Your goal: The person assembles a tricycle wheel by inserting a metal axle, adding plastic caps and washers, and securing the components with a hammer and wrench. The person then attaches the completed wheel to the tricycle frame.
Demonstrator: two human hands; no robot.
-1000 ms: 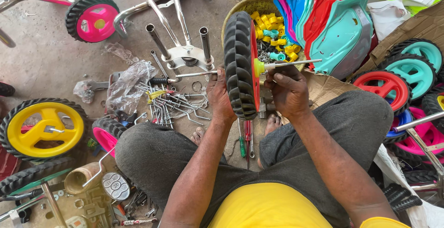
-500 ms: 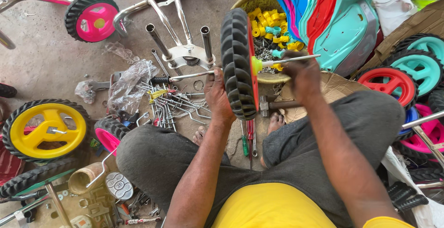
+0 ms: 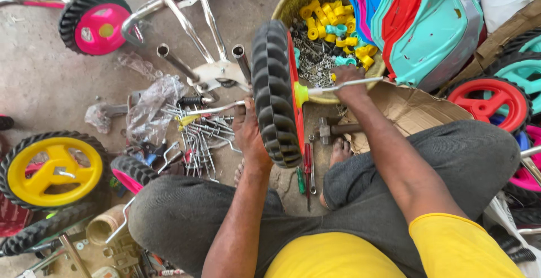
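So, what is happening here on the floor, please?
A person sits on the floor among toy cycle parts. The left hand steadies a black wheel with a red hub, held upright on its edge. The right hand grips a metal axle rod that goes into the wheel's yellow centre cap. Behind is a yellow basin of small plastic and metal parts, and a hammer lies by the knee.
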